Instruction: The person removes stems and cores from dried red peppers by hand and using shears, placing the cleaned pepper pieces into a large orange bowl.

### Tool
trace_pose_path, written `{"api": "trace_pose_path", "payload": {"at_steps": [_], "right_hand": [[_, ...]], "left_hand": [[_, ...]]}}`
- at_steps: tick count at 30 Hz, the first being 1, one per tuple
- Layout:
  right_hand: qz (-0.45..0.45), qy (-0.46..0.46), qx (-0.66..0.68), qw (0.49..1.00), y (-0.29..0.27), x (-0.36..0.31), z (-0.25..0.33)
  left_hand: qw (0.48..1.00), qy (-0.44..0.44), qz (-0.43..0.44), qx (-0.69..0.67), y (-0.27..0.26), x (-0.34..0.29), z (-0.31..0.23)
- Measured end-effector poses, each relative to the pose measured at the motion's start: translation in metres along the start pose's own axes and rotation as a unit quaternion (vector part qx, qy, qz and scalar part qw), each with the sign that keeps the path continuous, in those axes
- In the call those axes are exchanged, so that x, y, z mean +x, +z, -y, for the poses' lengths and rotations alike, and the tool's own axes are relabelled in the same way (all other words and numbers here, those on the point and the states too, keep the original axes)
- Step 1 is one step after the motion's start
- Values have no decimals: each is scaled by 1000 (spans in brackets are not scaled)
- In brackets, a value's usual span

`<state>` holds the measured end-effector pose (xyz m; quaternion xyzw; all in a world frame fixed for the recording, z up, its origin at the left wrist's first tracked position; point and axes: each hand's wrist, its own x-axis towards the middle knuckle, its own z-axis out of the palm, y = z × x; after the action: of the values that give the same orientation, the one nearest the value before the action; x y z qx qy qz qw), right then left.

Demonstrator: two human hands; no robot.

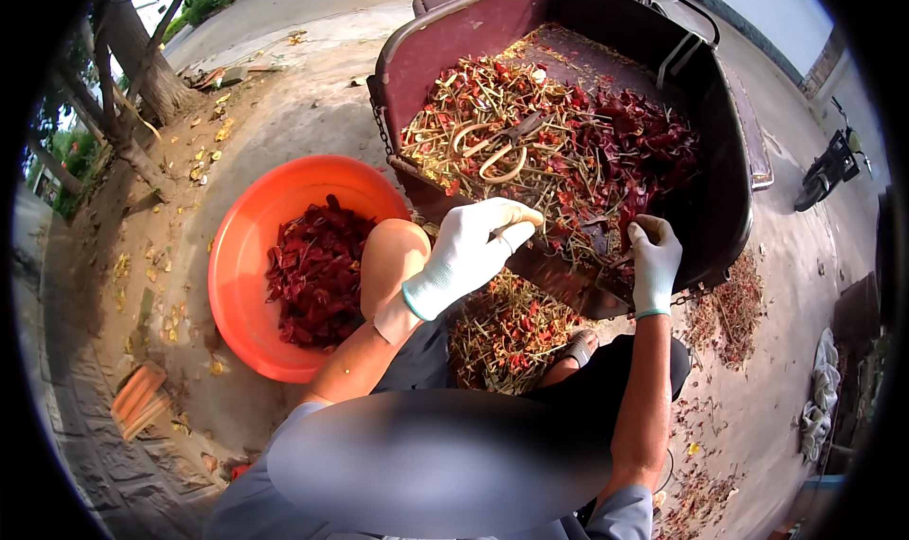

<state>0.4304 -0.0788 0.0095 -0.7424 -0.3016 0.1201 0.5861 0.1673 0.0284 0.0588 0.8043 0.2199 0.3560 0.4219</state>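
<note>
the left hand (478, 251) is over the near edge of the cart bed (464, 33), fingers almost together; i cannot tell if they hold something. the right hand (636, 225), by the near right corner, has thumb and finger close, at the red peppers (653, 142) that spread toward the right edge; its hold is unclear. a weak pinch could drop pieces onto the heap of stalks (502, 336) below. the scissors (507, 147) in the bed's left half could cut a finger in a careless reach.

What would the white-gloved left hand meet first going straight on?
Likely the left hand meets the loose heap of dried red peppers and tan stems in the maroon metal cart; height unclear.
</note>
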Motion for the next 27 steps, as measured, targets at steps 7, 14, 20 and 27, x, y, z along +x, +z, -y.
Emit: {"api": "trace_pose_path", "payload": {"at_steps": [7, 14, 20, 27], "right_hand": [[80, 18, 120, 989, 13, -53, 48], [119, 2, 68, 991, 28, -75, 43], [104, 38, 43, 993, 16, -55, 56], [34, -165, -440, 882, 0, 21, 9]], "left_hand": [[952, -136, 138, -236, 63, 47, 13], [981, -104, 75, -149, 70, 37, 31], [985, -98, 49, -135, 56, 36, 34], [818, -243, 51, -519, 40, 39, 29]]}}
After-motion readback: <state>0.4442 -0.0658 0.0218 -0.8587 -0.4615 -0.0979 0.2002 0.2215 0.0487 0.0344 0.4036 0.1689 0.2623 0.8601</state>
